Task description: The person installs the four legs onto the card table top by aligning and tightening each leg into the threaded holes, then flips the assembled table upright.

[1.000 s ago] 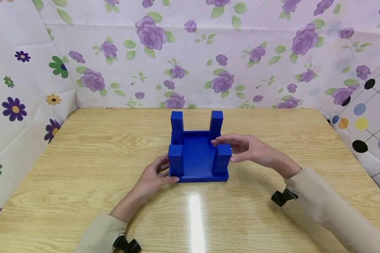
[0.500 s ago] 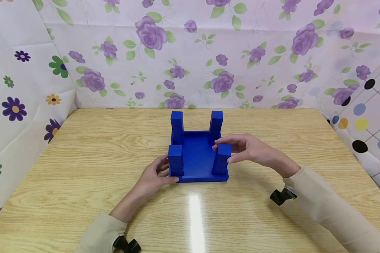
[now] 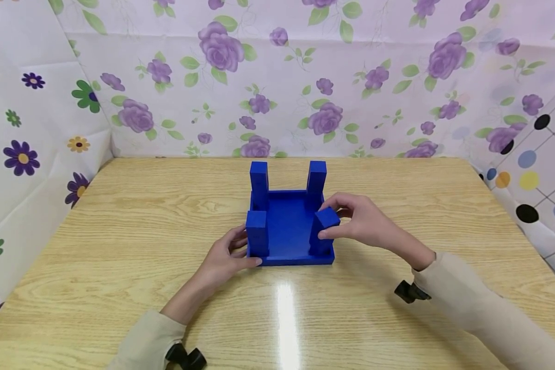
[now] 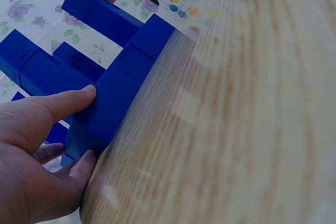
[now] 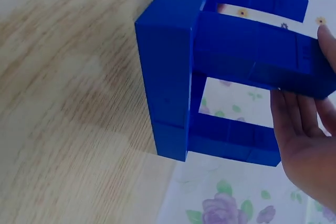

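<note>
A blue rimmed base (image 3: pixel 289 234) lies flat on the wooden table, with a blue square post rising at each corner, like a small upturned table. My left hand (image 3: pixel 224 257) holds its near left corner, thumb on the front wall and fingers along the left side, beside the near left post (image 3: pixel 257 234). My right hand (image 3: pixel 365 223) pinches the near right post (image 3: pixel 321 239) near its top, between thumb and fingers. That post's top is twisted out of line with the base. In the right wrist view its lower end meets the base (image 5: pixel 165 72); the far posts stand upright.
Wooden tabletop (image 3: pixel 143 221) surrounds the base. Floral sheeting (image 3: pixel 277 92) hangs behind the far edge, with more patterned sheets at both sides. A black wrist device (image 3: pixel 411 291) sits at the right sleeve, another (image 3: pixel 185 356) at the left.
My right hand has moved left and its fingers have come together on the near right post. The top of that post has turned. My left hand stays on the near left corner.
</note>
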Tool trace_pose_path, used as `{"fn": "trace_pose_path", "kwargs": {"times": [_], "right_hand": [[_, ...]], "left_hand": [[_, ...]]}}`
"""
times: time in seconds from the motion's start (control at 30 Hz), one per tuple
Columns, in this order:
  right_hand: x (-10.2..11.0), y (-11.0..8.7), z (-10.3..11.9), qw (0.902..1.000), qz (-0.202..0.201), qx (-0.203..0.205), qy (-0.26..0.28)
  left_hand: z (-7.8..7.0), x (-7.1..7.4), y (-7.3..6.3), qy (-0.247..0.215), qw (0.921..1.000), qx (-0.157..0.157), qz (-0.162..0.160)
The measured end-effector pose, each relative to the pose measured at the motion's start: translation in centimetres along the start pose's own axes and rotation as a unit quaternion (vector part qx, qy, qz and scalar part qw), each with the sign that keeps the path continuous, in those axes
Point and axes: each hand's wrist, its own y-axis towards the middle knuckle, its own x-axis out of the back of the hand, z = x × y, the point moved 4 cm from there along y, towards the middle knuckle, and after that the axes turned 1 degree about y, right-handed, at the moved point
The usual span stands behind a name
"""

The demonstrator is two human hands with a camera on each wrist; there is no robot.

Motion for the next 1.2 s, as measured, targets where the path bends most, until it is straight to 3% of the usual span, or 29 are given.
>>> {"fn": "trace_pose_path", "kwargs": {"times": [0.33,0.73,1.0,1.2], "right_hand": [[-0.6,-0.8,1.2,0.9941,-0.079,0.014,-0.072],[-1.2,-1.1,2.0,0.9845,-0.122,0.002,-0.126],[-1.2,-1.2,2.2,0.9854,-0.117,-0.022,-0.122],[-1.1,-0.8,2.3,0.9880,-0.083,-0.047,-0.121]], "left_hand": [[0.0,-0.1,0.1,0.002,1.0000,-0.002,0.000],[0.0,-0.2,0.1,-0.005,1.0000,-0.002,0.002],[0.0,-0.2,0.1,-0.005,1.0000,-0.006,0.005],[0.1,-0.1,0.1,-0.003,1.0000,-0.005,0.003]]}}
